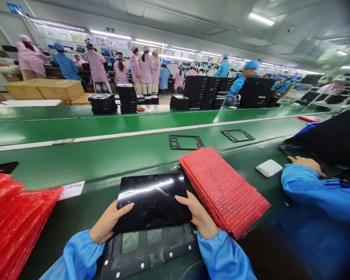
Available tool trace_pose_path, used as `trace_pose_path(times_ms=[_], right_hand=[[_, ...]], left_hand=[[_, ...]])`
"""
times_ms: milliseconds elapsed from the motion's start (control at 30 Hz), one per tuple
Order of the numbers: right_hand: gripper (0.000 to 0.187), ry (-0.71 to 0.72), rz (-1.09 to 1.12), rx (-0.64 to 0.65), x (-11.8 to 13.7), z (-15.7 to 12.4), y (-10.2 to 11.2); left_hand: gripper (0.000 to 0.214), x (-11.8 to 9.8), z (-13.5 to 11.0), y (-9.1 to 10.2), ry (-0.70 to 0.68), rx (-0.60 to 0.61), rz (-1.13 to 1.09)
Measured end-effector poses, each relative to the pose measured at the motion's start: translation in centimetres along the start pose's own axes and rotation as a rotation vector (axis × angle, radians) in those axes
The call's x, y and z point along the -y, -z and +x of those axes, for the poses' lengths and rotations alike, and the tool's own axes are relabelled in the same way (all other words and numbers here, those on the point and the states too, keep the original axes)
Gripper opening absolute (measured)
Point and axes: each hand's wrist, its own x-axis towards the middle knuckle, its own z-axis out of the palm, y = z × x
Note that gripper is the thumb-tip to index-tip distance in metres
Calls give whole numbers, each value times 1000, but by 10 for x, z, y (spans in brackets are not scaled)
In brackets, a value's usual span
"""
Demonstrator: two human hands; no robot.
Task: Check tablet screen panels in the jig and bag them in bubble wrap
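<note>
A glossy black tablet screen panel (153, 208) is tilted up between my two hands. My left hand (109, 221) grips its left edge, thumb on the front. On the right edge my right hand (198, 216) does the same, the fingers hidden behind. Below the panel lies a black frame-like fixture (160, 251) with rectangular openings and small silver discs; the panel hides its far part. Just right of my right hand sits a stack of red bubble-wrap sleeves (221, 186). I cannot tell whether the panel touches the fixture.
More red bubble-wrap sleeves (20, 221) lie at left beside a marked paper slip (72, 190). Two thin black frames (237, 135) rest on the green bench. A white box-like device (269, 168) lies near a co-worker's hand (307, 164) at right. Black tray stacks (195, 91) stand beyond.
</note>
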Motion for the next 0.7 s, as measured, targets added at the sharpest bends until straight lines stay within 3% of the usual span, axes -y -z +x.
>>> trace_pose_path(times_ms=[700], right_hand=[[49, -23, 9, -5, 3, 0, -2]], left_hand=[[52, -5, -4, -4, -3, -37, 3]])
